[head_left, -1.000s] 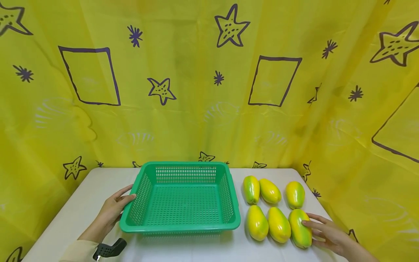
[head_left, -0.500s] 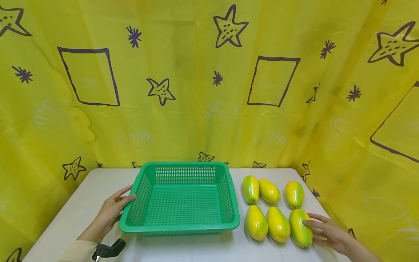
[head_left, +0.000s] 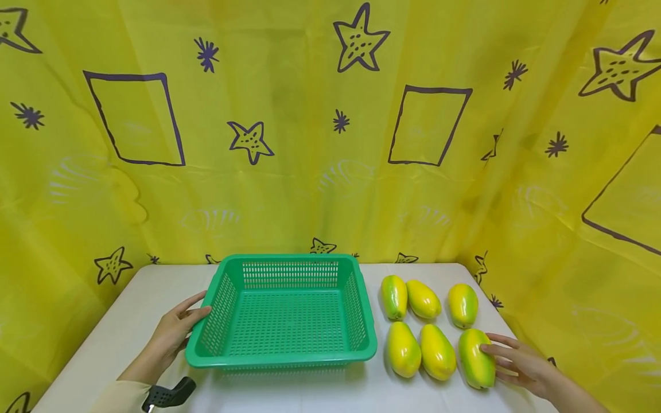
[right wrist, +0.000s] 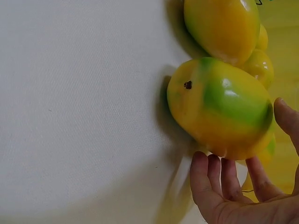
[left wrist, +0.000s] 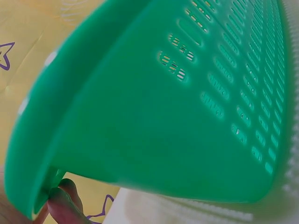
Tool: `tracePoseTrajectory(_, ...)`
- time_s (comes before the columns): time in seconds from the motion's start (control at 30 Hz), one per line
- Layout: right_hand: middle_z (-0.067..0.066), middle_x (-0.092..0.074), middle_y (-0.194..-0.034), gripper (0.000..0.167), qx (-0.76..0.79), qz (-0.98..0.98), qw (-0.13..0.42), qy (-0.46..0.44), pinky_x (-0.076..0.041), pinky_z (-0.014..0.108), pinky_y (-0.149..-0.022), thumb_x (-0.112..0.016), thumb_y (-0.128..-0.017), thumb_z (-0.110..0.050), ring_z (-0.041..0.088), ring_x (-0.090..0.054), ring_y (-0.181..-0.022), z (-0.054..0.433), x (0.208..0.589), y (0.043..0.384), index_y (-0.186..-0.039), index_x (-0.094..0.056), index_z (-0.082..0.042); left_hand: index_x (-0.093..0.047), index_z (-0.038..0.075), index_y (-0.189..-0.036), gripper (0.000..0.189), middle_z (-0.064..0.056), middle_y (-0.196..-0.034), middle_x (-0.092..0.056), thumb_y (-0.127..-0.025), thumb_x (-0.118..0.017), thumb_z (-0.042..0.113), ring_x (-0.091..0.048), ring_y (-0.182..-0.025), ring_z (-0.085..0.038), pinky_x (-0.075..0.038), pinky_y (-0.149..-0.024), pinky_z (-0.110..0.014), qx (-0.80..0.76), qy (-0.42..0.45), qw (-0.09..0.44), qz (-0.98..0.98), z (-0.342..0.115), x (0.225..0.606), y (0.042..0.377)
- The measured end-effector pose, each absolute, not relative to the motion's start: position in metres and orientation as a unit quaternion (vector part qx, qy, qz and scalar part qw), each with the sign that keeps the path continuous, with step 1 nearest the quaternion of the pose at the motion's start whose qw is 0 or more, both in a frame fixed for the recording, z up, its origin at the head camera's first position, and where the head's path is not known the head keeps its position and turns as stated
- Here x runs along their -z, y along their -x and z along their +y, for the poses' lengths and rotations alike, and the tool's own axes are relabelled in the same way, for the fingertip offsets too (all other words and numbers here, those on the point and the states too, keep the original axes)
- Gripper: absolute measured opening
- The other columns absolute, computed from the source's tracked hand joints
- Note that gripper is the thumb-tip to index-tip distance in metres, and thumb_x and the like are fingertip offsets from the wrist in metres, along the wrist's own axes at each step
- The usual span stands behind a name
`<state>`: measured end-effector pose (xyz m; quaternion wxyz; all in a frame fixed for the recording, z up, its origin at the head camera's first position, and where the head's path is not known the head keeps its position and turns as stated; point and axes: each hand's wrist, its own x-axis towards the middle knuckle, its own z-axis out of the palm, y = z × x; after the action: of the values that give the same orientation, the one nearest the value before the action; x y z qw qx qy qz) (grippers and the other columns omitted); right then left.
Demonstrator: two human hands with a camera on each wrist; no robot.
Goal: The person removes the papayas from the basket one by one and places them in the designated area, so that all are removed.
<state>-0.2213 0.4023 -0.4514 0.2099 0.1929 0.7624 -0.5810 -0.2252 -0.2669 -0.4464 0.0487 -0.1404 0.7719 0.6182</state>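
A green plastic basket [head_left: 289, 327] with slotted walls stands on the left and middle of the table. My left hand [head_left: 172, 330] grips its left rim, thumb over the top and fingertips underneath; the left wrist view shows the fingertips [left wrist: 65, 205] under the rim. Right of the basket lie several yellow-green papayas in two rows. My right hand [head_left: 521, 364] holds the front right papaya [head_left: 476, 360] from its right side, thumb on its upper face. In the right wrist view the fingers [right wrist: 229, 179] curve along the lower side of that papaya [right wrist: 219, 107].
Two papayas [head_left: 404, 350] lie between the basket and the held one. Three more papayas [head_left: 423, 299] make up the back row. The white table [head_left: 289, 396] meets yellow patterned curtains [head_left: 289, 201] at the back and sides. A black wrist strap [head_left: 167, 396] shows at my left wrist.
The front right papaya has slid slightly right with my right hand, widening the gap to its neighbour. My left hand keeps its hold on the basket rim. The head view has shifted a little.
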Motion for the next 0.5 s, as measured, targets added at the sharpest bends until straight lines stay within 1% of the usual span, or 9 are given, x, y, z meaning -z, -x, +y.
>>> tracePoseTrajectory(0.07,0.039,-0.033,-0.139,0.079,0.582,0.763,0.211,-0.188,-0.055,0.043,-0.09,-0.067,-0.094,-0.026,0.039,-0.054,-0.114,0.404,0.451,0.222,-0.148,-0.022,0.01,-0.029,0.009,-0.155,0.074,-0.008,-0.112,-0.061,-0.096,-0.064,0.036,-0.065,-0.083,-0.008,-0.058,-0.07,-0.03,-0.62,0.14,0.047,0.771,-0.268,0.446,0.224)
tracePoseTrajectory(0.1,0.037,-0.039,-0.135,0.077,0.582,0.764,0.209,-0.185,-0.055,0.043,-0.09,-0.067,-0.094,-0.026,0.034,-0.057,-0.11,0.405,0.451,0.223,-0.147,-0.024,0.01,-0.029,0.009,-0.155,0.074,-0.007,-0.112,-0.061,-0.096,-0.064,0.037,-0.065,-0.083,-0.008,-0.058,-0.07,-0.03,-0.62,0.14,0.047,0.771,-0.268,0.446,0.224)
tracePoseTrajectory(0.13,0.036,-0.041,-0.135,0.076,0.581,0.766,0.209,-0.179,-0.055,0.043,-0.09,-0.067,-0.094,-0.026,0.029,-0.059,-0.107,0.406,0.45,0.223,-0.147,-0.026,0.01,-0.029,0.009,-0.155,0.074,-0.008,-0.112,-0.061,-0.096,-0.064,0.037,-0.065,-0.083,-0.008,-0.058,-0.07,-0.03,-0.619,0.14,0.047,0.771,-0.268,0.446,0.223)
tracePoseTrajectory(0.2,0.023,-0.057,-0.122,0.07,0.581,0.771,0.207,-0.159,-0.055,0.041,-0.089,-0.065,-0.096,-0.026,0.019,-0.06,-0.101,0.41,0.447,0.225,-0.145,-0.031,0.01,-0.03,0.009,-0.155,0.074,-0.008,-0.112,-0.061,-0.095,-0.064,0.038,-0.065,-0.083,-0.008,-0.058,-0.069,-0.03,-0.613,0.142,0.045,0.776,-0.268,0.446,0.222)
tracePoseTrajectory(0.23,0.015,-0.061,-0.117,0.068,0.581,0.773,0.205,-0.151,-0.055,0.041,-0.089,-0.064,-0.096,-0.027,0.016,-0.061,-0.1,0.411,0.444,0.226,-0.144,-0.032,0.01,-0.031,0.009,-0.154,0.074,-0.01,-0.113,-0.06,-0.095,-0.064,0.039,-0.066,-0.082,-0.008,-0.058,-0.069,-0.03,-0.605,0.142,0.044,0.782,-0.268,0.445,0.221)
tracePoseTrajectory(0.3,0.001,-0.065,-0.113,0.067,0.576,0.782,0.198,-0.129,-0.055,0.04,-0.089,-0.061,-0.098,-0.028,0.013,-0.061,-0.1,0.412,0.438,0.227,-0.145,-0.032,0.011,-0.032,0.008,-0.153,0.073,-0.015,-0.116,-0.061,-0.096,-0.063,0.04,-0.066,-0.082,-0.009,-0.058,-0.069,-0.03,-0.58,0.14,0.039,0.801,-0.268,0.444,0.22)
tracePoseTrajectory(0.37,-0.003,-0.065,-0.114,0.067,0.567,0.795,0.184,-0.116,-0.056,0.039,-0.089,-0.058,-0.1,-0.03,0.014,-0.062,-0.102,0.409,0.431,0.229,-0.145,-0.032,0.012,-0.036,0.006,-0.151,0.07,-0.02,-0.118,-0.06,-0.096,-0.063,0.04,-0.066,-0.084,-0.011,-0.059,-0.07,-0.032,-0.544,0.133,0.028,0.828,-0.269,0.441,0.218)
tracePoseTrajectory(0.43,0.012,-0.063,-0.125,0.07,0.545,0.815,0.168,-0.104,-0.056,0.038,-0.09,-0.055,-0.101,-0.034,0.021,-0.062,-0.108,0.402,0.424,0.231,-0.146,-0.029,0.013,-0.039,0.004,-0.149,0.067,-0.024,-0.119,-0.06,-0.097,-0.062,0.039,-0.066,-0.083,-0.014,-0.06,-0.069,-0.034,-0.497,0.119,0.013,0.86,-0.27,0.437,0.217)
tracePoseTrajectory(0.5,0.026,-0.051,-0.138,0.072,0.517,0.839,0.149,-0.084,-0.055,0.036,-0.091,-0.051,-0.103,-0.038,0.032,-0.059,-0.117,0.392,0.417,0.231,-0.147,-0.027,0.014,-0.043,0.001,-0.145,0.062,-0.026,-0.116,-0.061,-0.097,-0.061,0.036,-0.066,-0.082,-0.018,-0.06,-0.066,-0.035,-0.451,0.102,-0.011,0.887,-0.271,0.43,0.214)
